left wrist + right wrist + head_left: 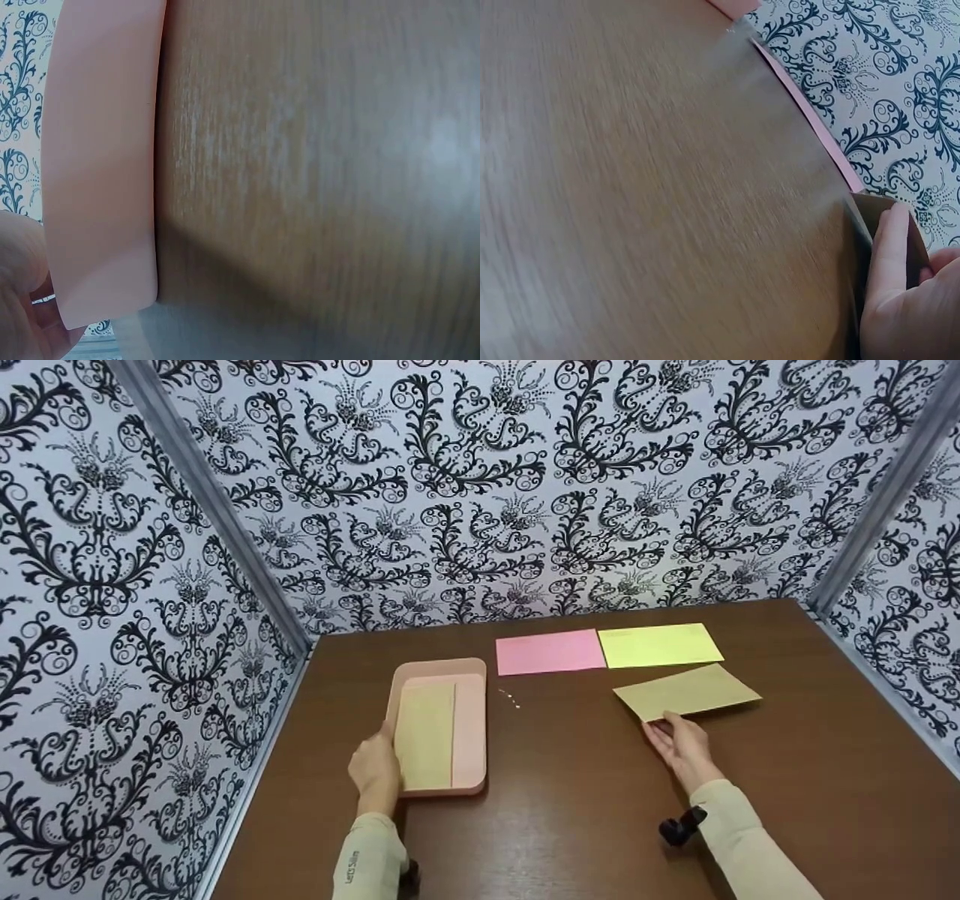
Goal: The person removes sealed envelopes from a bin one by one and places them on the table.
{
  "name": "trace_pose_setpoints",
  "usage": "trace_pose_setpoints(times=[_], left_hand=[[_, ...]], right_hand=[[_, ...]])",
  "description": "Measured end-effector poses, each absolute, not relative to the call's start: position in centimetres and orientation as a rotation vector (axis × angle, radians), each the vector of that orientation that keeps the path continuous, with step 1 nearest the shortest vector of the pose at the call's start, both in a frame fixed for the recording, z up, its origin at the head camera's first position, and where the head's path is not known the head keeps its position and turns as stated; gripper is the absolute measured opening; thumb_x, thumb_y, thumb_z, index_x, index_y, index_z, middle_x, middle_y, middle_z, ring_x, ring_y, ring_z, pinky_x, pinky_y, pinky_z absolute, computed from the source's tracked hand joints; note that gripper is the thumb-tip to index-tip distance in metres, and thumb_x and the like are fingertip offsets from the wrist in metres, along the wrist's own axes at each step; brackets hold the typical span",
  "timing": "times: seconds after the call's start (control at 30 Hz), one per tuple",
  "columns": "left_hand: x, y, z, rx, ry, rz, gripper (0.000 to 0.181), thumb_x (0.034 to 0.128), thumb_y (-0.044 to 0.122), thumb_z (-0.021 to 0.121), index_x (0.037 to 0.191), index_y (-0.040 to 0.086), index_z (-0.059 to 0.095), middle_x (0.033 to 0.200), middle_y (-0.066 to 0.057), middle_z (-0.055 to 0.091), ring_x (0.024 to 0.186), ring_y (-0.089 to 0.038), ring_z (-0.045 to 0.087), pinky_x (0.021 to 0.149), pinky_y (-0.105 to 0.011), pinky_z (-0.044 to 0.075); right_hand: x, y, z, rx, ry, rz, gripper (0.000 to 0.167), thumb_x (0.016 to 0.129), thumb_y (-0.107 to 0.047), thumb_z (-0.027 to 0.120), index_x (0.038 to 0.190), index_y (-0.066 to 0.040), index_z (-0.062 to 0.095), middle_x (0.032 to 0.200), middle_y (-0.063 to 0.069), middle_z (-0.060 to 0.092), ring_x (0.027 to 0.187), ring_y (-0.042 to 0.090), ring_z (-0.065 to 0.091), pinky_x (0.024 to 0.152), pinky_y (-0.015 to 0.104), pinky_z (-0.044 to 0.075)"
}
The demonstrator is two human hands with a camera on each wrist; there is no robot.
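Watching the right hand [682,746] pinch a tan envelope [686,692] at its near edge, right of the pink tray [471,727]; I'd expect droop or slip from that one-edge hold. Left hand [375,765] grips the tray's left wall; a second tan envelope [425,735] lies inside, toward the left.
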State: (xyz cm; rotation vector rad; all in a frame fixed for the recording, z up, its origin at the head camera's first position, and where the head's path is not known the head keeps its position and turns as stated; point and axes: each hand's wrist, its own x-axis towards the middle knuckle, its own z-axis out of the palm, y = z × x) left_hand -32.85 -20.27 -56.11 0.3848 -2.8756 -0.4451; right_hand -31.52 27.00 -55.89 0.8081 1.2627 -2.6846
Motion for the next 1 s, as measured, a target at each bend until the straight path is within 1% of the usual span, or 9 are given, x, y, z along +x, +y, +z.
trace_pose_setpoints(times=[0.07, 0.17, 0.33, 0.4, 0.47, 0.67, 0.73, 0.9, 1.0], left_hand=[[-32.8, -20.3, -56.1, 0.380, -2.869, -0.436, 0.038, 0.0981, 0.004, 0.050, 0.129, 0.017, 0.065, 0.095, -0.025, 0.074, 0.079, -0.044, 0.071, 0.062, -0.055, 0.054], [-32.8, -20.2, -56.2, 0.380, -2.862, -0.427, 0.036, 0.0978, 0.004, 0.051, 0.128, 0.016, 0.066, 0.093, -0.025, 0.074, 0.078, -0.044, 0.071, 0.060, -0.055, 0.054], [-33.0, -20.2, -56.1, 0.385, -2.871, -0.417, 0.031, 0.0976, 0.004, 0.051, 0.123, 0.012, 0.069, 0.092, -0.026, 0.074, 0.077, -0.044, 0.071, 0.059, -0.054, 0.054], [-33.0, -20.2, -56.1, 0.386, -2.873, -0.415, 0.031, 0.0974, 0.004, 0.051, 0.122, 0.011, 0.069, 0.092, -0.026, 0.074, 0.077, -0.043, 0.071, 0.059, -0.054, 0.054], [-32.9, -20.2, -56.1, 0.390, -2.870, -0.418, 0.032, 0.0962, 0.002, 0.052, 0.122, 0.012, 0.069, 0.091, -0.025, 0.074, 0.077, -0.043, 0.071, 0.059, -0.054, 0.054], [-33.1, -20.2, -56.2, 0.400, -2.858, -0.409, 0.020, 0.0923, -0.002, 0.056, 0.104, 0.000, 0.073, 0.090, -0.026, 0.074, 0.078, -0.043, 0.072, 0.060, -0.053, 0.055], [-33.1, -20.2, -56.3, 0.404, -2.856, -0.403, 0.020, 0.0921, -0.002, 0.056, 0.103, 0.000, 0.072, 0.089, -0.026, 0.074, 0.078, -0.043, 0.072, 0.060, -0.053, 0.056], [-33.1, -20.2, -56.2, 0.408, -2.850, -0.414, 0.022, 0.0960, 0.002, 0.053, 0.106, 0.002, 0.073, 0.090, -0.026, 0.074, 0.078, -0.043, 0.072, 0.060, -0.054, 0.055], [-33.1, -20.2, -56.1, 0.409, -2.841, -0.427, 0.025, 0.1002, 0.008, 0.050, 0.102, -0.002, 0.074, 0.089, -0.026, 0.074, 0.077, -0.043, 0.072, 0.060, -0.053, 0.055]], right_hand=[[-31.6, 27.0, -55.9, 0.789, 1.245, -2.679, 0.008, 0.102, -0.011, 0.047, 0.109, -0.007, 0.047, 0.090, 0.004, 0.060, 0.079, 0.013, 0.068, 0.089, 0.022, 0.056], [-31.8, 27.0, -55.9, 0.768, 1.250, -2.666, 0.008, 0.102, -0.011, 0.048, 0.100, -0.006, 0.053, 0.081, 0.004, 0.063, 0.075, 0.013, 0.070, 0.083, 0.020, 0.057], [-32.2, 26.9, -55.7, 0.724, 1.236, -2.653, 0.021, 0.102, -0.009, 0.049, 0.086, -0.006, 0.063, 0.077, 0.004, 0.068, 0.075, 0.011, 0.071, 0.081, 0.018, 0.057], [-32.3, 26.9, -55.7, 0.705, 1.217, -2.646, 0.023, 0.102, -0.008, 0.049, 0.084, -0.005, 0.064, 0.078, 0.005, 0.068, 0.077, 0.012, 0.072, 0.082, 0.019, 0.057], [-32.5, 26.9, -55.7, 0.693, 1.190, -2.639, 0.024, 0.102, -0.008, 0.048, 0.084, -0.005, 0.064, 0.079, 0.006, 0.069, 0.078, 0.013, 0.073, 0.084, 0.020, 0.056], [-33.0, 27.0, -55.6, 0.652, 1.115, -2.628, 0.024, 0.103, -0.009, 0.045, 0.087, -0.004, 0.063, 0.082, 0.008, 0.071, 0.081, 0.016, 0.074, 0.088, 0.021, 0.056], [-33.2, 27.1, -55.6, 0.644, 1.113, -2.622, 0.022, 0.103, -0.009, 0.046, 0.090, -0.004, 0.062, 0.083, 0.008, 0.072, 0.081, 0.016, 0.074, 0.088, 0.022, 0.056], [-33.7, 27.3, -55.6, 0.632, 1.105, -2.620, 0.015, 0.102, -0.008, 0.046, 0.096, -0.003, 0.059, 0.084, 0.010, 0.073, 0.083, 0.017, 0.076, 0.091, 0.023, 0.055], [-33.8, 27.4, -55.5, 0.635, 1.099, -2.621, 0.013, 0.102, -0.008, 0.046, 0.099, -0.003, 0.057, 0.085, 0.010, 0.073, 0.083, 0.018, 0.076, 0.091, 0.023, 0.055]])
